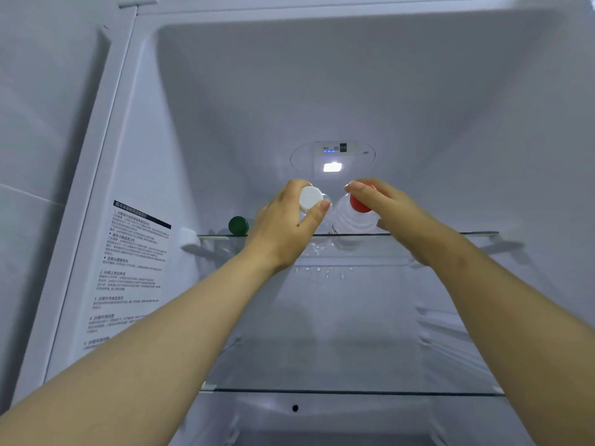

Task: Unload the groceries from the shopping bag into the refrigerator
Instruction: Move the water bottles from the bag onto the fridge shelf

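Note:
Both my arms reach into the open refrigerator, up to its top glass shelf (450,234). My left hand (283,223) grips a clear bottle with a white cap (310,198) around its neck. My right hand (389,209) holds a clear ribbed bottle with a red cap (351,220) near its top. The two bottles stand side by side at the shelf's front edge. A third bottle with a dark green cap (238,225) stands on the same shelf to the left. No shopping bag is in view.
A lamp and control panel (333,157) glow on the back wall above the bottles. A second glass shelf (354,392) lies lower down. A printed label (128,268) covers the left inner wall. A tiled wall (38,123) is left of the refrigerator.

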Demonstrator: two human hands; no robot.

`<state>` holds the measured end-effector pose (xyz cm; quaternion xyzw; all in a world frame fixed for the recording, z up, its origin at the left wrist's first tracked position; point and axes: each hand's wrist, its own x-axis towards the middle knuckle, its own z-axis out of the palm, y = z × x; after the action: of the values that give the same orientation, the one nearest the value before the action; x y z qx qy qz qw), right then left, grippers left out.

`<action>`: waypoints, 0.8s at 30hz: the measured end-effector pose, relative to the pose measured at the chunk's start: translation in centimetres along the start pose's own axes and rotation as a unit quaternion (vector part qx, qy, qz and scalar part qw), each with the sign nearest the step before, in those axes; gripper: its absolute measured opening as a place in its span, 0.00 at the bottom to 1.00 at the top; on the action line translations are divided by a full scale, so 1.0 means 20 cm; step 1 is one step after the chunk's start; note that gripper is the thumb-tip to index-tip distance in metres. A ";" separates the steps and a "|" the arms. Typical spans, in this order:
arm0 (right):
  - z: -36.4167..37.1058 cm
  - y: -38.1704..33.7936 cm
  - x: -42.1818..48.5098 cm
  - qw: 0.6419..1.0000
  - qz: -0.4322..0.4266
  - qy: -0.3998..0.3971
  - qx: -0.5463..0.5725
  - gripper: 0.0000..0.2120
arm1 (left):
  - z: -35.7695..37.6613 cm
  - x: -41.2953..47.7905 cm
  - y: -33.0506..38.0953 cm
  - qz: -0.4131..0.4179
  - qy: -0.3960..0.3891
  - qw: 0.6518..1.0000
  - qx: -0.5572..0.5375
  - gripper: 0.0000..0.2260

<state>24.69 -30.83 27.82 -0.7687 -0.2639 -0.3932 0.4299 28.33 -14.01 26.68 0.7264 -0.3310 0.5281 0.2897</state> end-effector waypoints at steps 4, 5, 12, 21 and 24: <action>0.00 0.00 0.03 0.998 -0.001 -0.018 -0.052 0.17 | 0.02 0.03 -0.04 0.013 0.012 0.995 0.101 0.18; 0.01 0.00 0.04 0.998 0.000 -0.025 -0.062 0.17 | 0.03 0.03 -0.05 0.006 0.006 0.994 0.113 0.17; 0.06 -0.02 0.14 0.986 0.024 -0.081 -0.144 0.16 | 0.05 0.11 -0.08 -0.073 -0.091 0.970 0.212 0.16; 0.08 0.06 0.28 0.961 0.069 -0.124 -0.238 0.12 | 0.07 0.26 -0.11 -0.124 -0.236 0.944 0.192 0.16; 0.09 0.09 0.32 0.949 0.089 -0.138 -0.269 0.12 | 0.09 0.30 -0.12 -0.150 -0.275 0.939 0.139 0.15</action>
<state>30.28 -29.67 31.84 -0.9231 -0.1356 -0.2994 0.1998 32.60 -14.99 31.80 0.9175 -0.2079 0.2993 0.1592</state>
